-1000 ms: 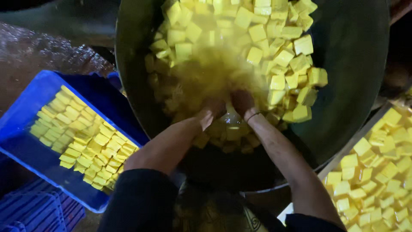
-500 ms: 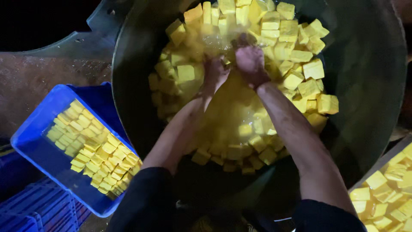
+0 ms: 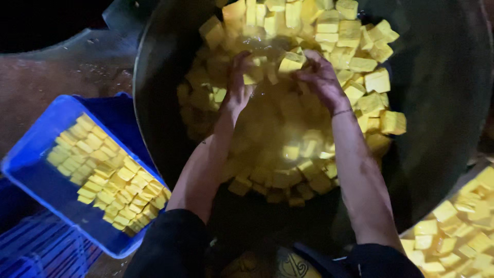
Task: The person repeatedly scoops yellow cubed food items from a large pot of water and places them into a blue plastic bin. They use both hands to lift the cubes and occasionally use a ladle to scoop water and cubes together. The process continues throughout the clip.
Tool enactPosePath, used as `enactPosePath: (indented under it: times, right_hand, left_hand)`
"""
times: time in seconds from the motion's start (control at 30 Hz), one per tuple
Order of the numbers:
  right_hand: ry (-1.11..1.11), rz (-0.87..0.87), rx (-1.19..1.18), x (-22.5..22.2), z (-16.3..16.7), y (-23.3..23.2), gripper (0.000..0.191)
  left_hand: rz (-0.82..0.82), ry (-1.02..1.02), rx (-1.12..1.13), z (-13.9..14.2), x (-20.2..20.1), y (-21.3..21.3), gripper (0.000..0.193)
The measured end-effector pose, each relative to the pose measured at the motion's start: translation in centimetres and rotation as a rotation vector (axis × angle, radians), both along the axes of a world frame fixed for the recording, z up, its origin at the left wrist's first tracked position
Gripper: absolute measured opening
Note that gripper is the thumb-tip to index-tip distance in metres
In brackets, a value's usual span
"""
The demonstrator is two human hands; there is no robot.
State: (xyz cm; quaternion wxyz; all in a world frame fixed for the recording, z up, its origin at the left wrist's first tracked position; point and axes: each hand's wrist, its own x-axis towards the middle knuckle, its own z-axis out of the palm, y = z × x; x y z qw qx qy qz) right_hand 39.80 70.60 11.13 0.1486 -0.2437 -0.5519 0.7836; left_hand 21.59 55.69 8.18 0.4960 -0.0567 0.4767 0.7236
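A big dark metal wok (image 3: 442, 92) holds many yellow cubes (image 3: 378, 80) floating in yellow liquid. Both my arms reach into it. My left hand (image 3: 237, 85) is in the liquid near the middle, fingers spread among the cubes. Just right of it my right hand (image 3: 321, 77) rests on the cubes, fingers curled over one or two of them. A thin band shows on my right wrist. Whether either hand grips a cube is hidden by the liquid and blur.
A blue plastic crate (image 3: 36, 175) with rows of yellow cubes (image 3: 108, 177) sits tilted at the wok's left. More yellow cubes (image 3: 463, 226) lie in a tray at the lower right. A blue slatted crate (image 3: 36, 252) is at the bottom left. The surroundings are dark.
Both hands have moved from the near side of the wok out to its middle, and have spread a little apart. The view has shifted nearer the wok.
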Motion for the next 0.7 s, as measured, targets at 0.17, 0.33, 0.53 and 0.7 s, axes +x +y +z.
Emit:
enactPosePath:
  times: [0.17,0.33,0.53,0.7]
  right_hand:
    - [-0.140,-0.063,-0.116,3.0,1.5,-1.1,0.053]
    - [-0.500,0.076,0.347,1.5,5.3,-3.1,0.041]
    - [-0.322,0.041,0.878,-0.7,9.6,-6.1,0.043]
    - [-0.392,0.192,0.836,-4.7,10.2,-7.1,0.053]
  left_hand:
    - [0.156,-0.306,0.305,0.7,4.3,1.3,0.030]
    - [0.129,-0.418,0.470,-0.4,6.4,3.3,0.028]
    - [0.230,-0.362,0.560,0.5,8.5,3.1,0.037]
    - [0.281,-0.632,0.734,2.5,7.9,2.1,0.049]
